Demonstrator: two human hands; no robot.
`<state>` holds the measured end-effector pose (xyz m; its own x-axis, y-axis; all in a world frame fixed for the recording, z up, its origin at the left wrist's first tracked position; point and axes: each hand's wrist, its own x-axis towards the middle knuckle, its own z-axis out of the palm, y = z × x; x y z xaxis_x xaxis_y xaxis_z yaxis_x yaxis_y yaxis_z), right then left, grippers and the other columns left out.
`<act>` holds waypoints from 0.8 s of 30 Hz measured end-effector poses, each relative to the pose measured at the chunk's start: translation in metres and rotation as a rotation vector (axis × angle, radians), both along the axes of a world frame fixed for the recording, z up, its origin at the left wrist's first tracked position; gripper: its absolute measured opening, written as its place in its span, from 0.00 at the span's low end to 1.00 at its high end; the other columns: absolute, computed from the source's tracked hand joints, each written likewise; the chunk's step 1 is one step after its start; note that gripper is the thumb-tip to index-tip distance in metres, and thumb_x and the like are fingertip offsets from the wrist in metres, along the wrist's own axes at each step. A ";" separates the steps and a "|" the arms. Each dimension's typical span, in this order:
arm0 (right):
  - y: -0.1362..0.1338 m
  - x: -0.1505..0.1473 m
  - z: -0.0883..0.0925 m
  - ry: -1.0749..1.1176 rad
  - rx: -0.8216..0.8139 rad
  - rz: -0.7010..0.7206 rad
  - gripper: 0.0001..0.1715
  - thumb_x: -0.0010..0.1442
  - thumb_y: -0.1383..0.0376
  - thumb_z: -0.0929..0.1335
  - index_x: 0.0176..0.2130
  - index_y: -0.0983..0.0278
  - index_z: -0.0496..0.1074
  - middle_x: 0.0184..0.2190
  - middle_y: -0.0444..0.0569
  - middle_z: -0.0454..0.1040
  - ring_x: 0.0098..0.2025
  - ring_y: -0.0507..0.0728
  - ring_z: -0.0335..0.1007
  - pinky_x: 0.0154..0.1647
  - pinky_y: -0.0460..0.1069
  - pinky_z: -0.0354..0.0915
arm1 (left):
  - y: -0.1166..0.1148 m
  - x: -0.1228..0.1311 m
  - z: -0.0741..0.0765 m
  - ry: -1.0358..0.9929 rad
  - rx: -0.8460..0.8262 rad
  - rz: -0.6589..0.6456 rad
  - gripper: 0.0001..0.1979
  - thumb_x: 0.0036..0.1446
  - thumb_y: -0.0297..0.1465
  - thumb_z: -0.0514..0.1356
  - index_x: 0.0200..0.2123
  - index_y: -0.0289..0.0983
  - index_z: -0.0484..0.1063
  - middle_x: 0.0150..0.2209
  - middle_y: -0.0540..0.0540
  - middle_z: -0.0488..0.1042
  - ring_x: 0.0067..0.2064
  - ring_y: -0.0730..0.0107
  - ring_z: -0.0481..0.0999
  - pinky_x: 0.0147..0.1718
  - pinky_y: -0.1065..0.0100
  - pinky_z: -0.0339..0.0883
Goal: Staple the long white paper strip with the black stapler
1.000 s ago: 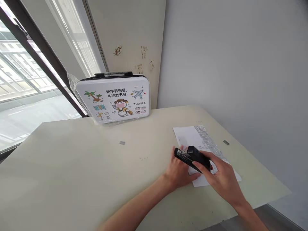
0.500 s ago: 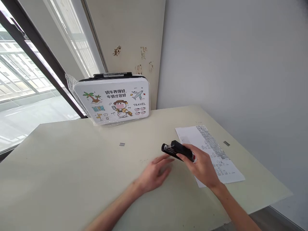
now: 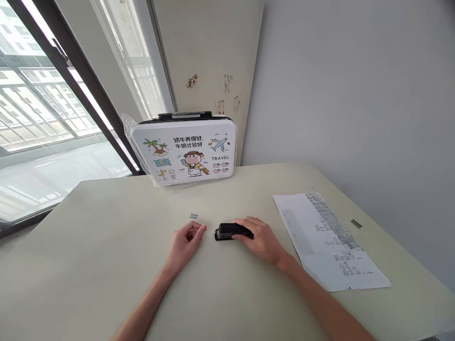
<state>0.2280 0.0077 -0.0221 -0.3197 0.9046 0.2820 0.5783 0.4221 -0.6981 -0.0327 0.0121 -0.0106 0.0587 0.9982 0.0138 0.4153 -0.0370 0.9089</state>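
In the head view my right hand (image 3: 259,237) grips a black stapler (image 3: 231,229) from its back end, fingers over the top and thumb along the near side. The stapler lies low at the tabletop, its front end pointing left. My left hand (image 3: 186,244) rests just left of it, apart from it, with curled fingers and the thumb against them. Whatever the left fingers may hold is hidden. Just beyond that hand lies a small grey strip of staples (image 3: 194,216). Right of the stapler is a printed sheet of paper (image 3: 302,227), lying flat.
A white cartoon-printed case (image 3: 206,161) in clear plastic wrap stands at the back of the pale table (image 3: 106,246). Another small dark strip (image 3: 356,223) lies beyond the paper at the right. A grey wall (image 3: 337,94) borders the right side; a window (image 3: 46,109) is at left.
The stapler has come down to the tabletop and turned level in my right hand. My left hand has moved away leftward and its fingers have curled. The view has shifted slightly.
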 end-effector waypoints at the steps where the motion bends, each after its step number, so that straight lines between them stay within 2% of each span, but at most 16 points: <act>1: -0.001 -0.001 -0.001 0.020 -0.012 0.021 0.16 0.70 0.53 0.68 0.55 0.52 0.75 0.45 0.47 0.81 0.47 0.61 0.76 0.51 0.57 0.72 | 0.000 0.001 0.000 0.001 0.002 0.004 0.23 0.62 0.52 0.61 0.30 0.38 0.73 0.20 0.55 0.61 0.22 0.75 0.57 0.20 0.73 0.51; 5: -0.007 0.001 -0.004 0.183 -0.120 0.047 0.20 0.72 0.50 0.65 0.57 0.54 0.73 0.51 0.49 0.79 0.52 0.61 0.75 0.53 0.55 0.72 | -0.002 0.004 -0.001 0.018 0.005 0.007 0.22 0.64 0.51 0.59 0.31 0.38 0.73 0.21 0.54 0.62 0.23 0.74 0.58 0.21 0.72 0.51; 9: -0.011 0.001 -0.012 0.375 -0.227 -0.160 0.24 0.76 0.50 0.56 0.53 0.57 0.73 0.50 0.51 0.80 0.53 0.60 0.76 0.57 0.56 0.69 | -0.003 0.004 -0.003 0.033 0.020 0.020 0.22 0.65 0.51 0.58 0.31 0.39 0.72 0.22 0.54 0.63 0.23 0.73 0.59 0.23 0.70 0.52; 11: -0.010 -0.001 -0.017 0.418 -0.244 -0.218 0.24 0.76 0.50 0.55 0.53 0.59 0.71 0.49 0.52 0.80 0.53 0.60 0.76 0.58 0.56 0.69 | -0.002 0.003 -0.004 0.058 0.051 0.071 0.22 0.66 0.51 0.57 0.31 0.39 0.72 0.24 0.53 0.66 0.25 0.71 0.62 0.25 0.69 0.55; 14: -0.008 -0.003 -0.024 0.442 -0.246 -0.218 0.25 0.76 0.49 0.55 0.55 0.59 0.68 0.50 0.53 0.79 0.54 0.60 0.76 0.58 0.56 0.69 | 0.001 -0.002 -0.006 0.111 0.162 0.189 0.19 0.67 0.48 0.56 0.32 0.40 0.73 0.31 0.49 0.74 0.34 0.65 0.70 0.36 0.67 0.63; 17: -0.008 -0.005 -0.027 0.434 -0.236 -0.218 0.24 0.76 0.49 0.54 0.54 0.59 0.68 0.50 0.53 0.79 0.54 0.59 0.76 0.58 0.56 0.69 | 0.003 -0.007 -0.006 0.102 0.220 0.304 0.18 0.68 0.48 0.55 0.36 0.41 0.74 0.39 0.47 0.77 0.44 0.60 0.72 0.46 0.64 0.65; 21: -0.010 -0.006 -0.022 0.419 -0.235 -0.235 0.24 0.76 0.49 0.54 0.53 0.59 0.69 0.50 0.53 0.79 0.52 0.60 0.76 0.56 0.56 0.69 | 0.004 -0.013 -0.005 0.013 0.150 0.432 0.18 0.69 0.48 0.52 0.41 0.42 0.73 0.46 0.47 0.76 0.47 0.59 0.73 0.44 0.64 0.67; 24: -0.012 -0.005 -0.016 0.380 -0.257 -0.230 0.24 0.76 0.50 0.54 0.53 0.58 0.70 0.49 0.52 0.79 0.50 0.60 0.76 0.54 0.56 0.70 | 0.005 -0.014 -0.005 -0.022 0.092 0.429 0.19 0.69 0.49 0.52 0.42 0.42 0.73 0.46 0.47 0.77 0.46 0.59 0.74 0.45 0.63 0.67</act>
